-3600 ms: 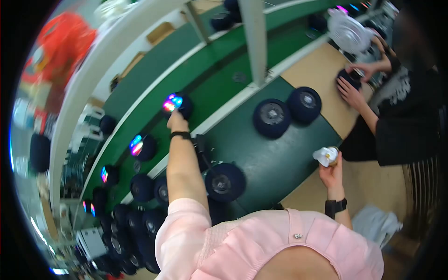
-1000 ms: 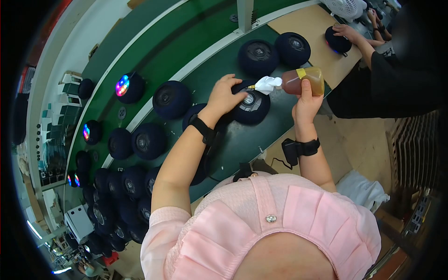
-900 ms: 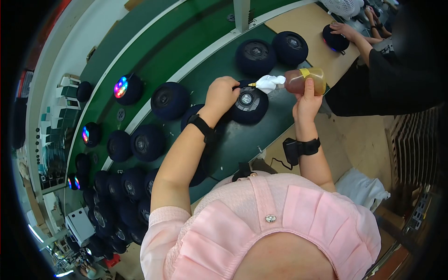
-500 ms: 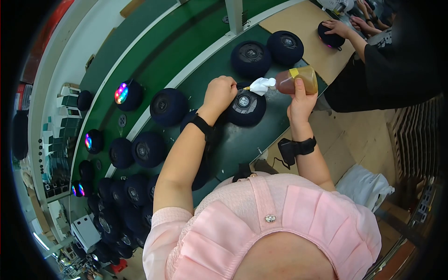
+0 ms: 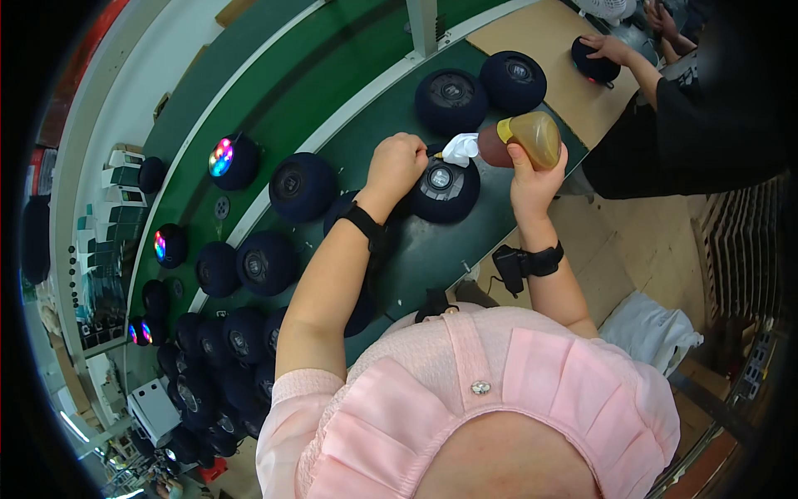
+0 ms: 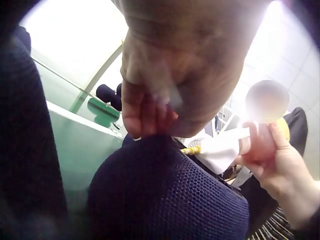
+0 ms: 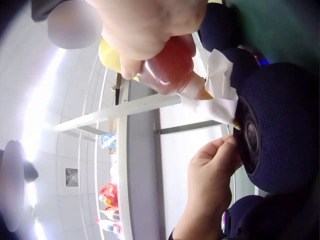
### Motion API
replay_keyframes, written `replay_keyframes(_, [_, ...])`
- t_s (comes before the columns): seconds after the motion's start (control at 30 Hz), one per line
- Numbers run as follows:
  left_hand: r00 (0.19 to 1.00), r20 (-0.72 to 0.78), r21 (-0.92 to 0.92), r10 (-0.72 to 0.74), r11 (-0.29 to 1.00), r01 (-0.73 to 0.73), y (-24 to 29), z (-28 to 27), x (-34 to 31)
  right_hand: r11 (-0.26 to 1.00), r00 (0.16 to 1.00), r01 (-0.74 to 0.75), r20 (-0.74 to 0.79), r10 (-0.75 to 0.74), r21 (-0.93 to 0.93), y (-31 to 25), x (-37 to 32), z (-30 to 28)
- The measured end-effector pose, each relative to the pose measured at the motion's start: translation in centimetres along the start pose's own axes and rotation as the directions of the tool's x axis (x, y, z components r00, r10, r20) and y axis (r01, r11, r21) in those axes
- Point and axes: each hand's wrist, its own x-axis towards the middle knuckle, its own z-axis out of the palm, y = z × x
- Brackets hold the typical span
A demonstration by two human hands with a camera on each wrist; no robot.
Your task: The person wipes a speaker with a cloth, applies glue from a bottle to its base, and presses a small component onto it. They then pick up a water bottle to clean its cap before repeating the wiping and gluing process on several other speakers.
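In the head view, a round speaker (image 5: 446, 200) covered in dark blue mesh fabric sits on the green bench with its dark base face up. My left hand (image 5: 396, 170) pinches at its edge; the left wrist view has those fingertips right at the fabric rim (image 6: 165, 150). With my right hand (image 5: 536, 185) I grip a squeeze bottle (image 5: 536, 137) of reddish-brown liquid, tilted nozzle-down. White tissue (image 5: 460, 150) wraps its neck. Its narrow yellowish tip (image 7: 236, 123) meets the edge of the base beside my left fingertips in the right wrist view.
Two more speakers (image 5: 450, 100) stand behind on the bench, and several crowd the left side. Speakers with coloured lights (image 5: 223, 156) sit on the green belt past a pale rail (image 5: 366, 98). At right, another person's hand (image 5: 607, 48) rests on a speaker.
My left hand has come from a lit speaker on the belt to this one's edge, and the bottle has come across to it. Over the last half second the bottle tilts more steeply.
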Motion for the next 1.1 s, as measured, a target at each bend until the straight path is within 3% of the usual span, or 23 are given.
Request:
replay_keyframes(0.33, [1.0, 0.005, 0.016, -0.006, 1.0, 0.006, 0.3, -0.1, -0.2, 0.999, 0.996, -0.047, -0.073, 0.049, 0.026, 0.9, -0.1, -0.7])
replay_keyframes(0.5, [1.0, 0.011, -0.011, -0.012, 1.0, 0.012, 0.6, -0.6, -0.3, 0.978, 0.989, -0.088, -0.102, 0.109, 0.189, 1.5, -0.2, -1.1])
replay_keyframes(0.53, [0.997, 0.047, -0.024, -0.066, 0.997, 0.067, 0.8, -1.0, -0.3, 0.978, 0.989, -0.086, -0.104, 0.108, 0.189, 1.4, -0.1, -1.3])
replay_keyframes(0.6, [0.99, 0.083, -0.033, -0.118, 0.992, 0.121, 1.4, -1.8, -0.7, 0.886, 0.932, -0.317, -0.061, 0.357, 0.337, 1.0, 0.1, -1.8])
replay_keyframes(0.63, [0.973, 0.063, 0.002, -0.22, 0.975, 0.221, 1.9, -2.4, -1.1, 0.886, 0.933, -0.316, -0.06, 0.355, 0.338, 0.9, 0.1, -2.0])
replay_keyframes(0.67, [0.946, 0.04, 0.034, -0.321, 0.947, 0.319, 2.5, -2.9, -1.5, 0.818, 0.881, -0.414, -0.052, 0.471, 0.398, 0.9, 0.1, -2.3])
replay_keyframes(0.7, [0.947, 0.037, 0.035, -0.32, 0.947, 0.318, 3.2, -3.5, -2.1, 0.735, 0.815, -0.501, -0.037, 0.578, 0.456, 1.0, 0.2, -2.7])
replay_keyframes(0.73, [0.924, 0.103, 0.076, -0.368, 0.929, 0.362, 4.0, -4.0, -2.9, 0.668, 0.762, -0.579, 0.019, 0.647, 0.467, 1.6, 0.2, -3.3])
replay_keyframes(0.77, [0.893, 0.163, 0.119, -0.42, 0.907, 0.404, 4.6, -4.4, -3.6, 0.668, 0.763, -0.58, 0.024, 0.646, 0.467, 1.7, 0.2, -3.3])
replay_keyframes(0.83, [0.852, 0.283, 0.18, -0.441, 0.897, 0.404, 6.8, -4.6, -4.3, 0.505, 0.678, -0.625, 0.094, 0.729, 0.596, 1.6, -0.1, -3.2])
replay_keyframes(0.93, [0.869, 0.236, 0.17, -0.434, 0.899, 0.403, 6.0, -2.5, -5.6, 0.536, 0.687, -0.643, 0.103, 0.719, 0.547, 1.1, -0.7, -2.6])
replay_keyframes(0.97, [0.907, 0.161, 0.132, -0.388, 0.92, 0.37, 5.5, -1.9, -5.9, 0.534, 0.688, -0.644, 0.109, 0.717, 0.548, 0.9, -0.7, -2.4])
replay_keyframes(1.03, [0.936, 0.081, 0.097, -0.343, 0.937, 0.335, 4.8, -1.4, -6.3, 0.742, 0.817, -0.559, 0.094, 0.568, 0.37, 0.1, -0.8, -2.1])
replay_keyframes(1.1, [0.882, 0.068, -0.014, -0.467, 0.883, 0.469, 4.3, -1.7, -6.3, 0.771, 0.846, -0.522, 0.11, 0.521, 0.366, -0.3, -0.5, -2.1])
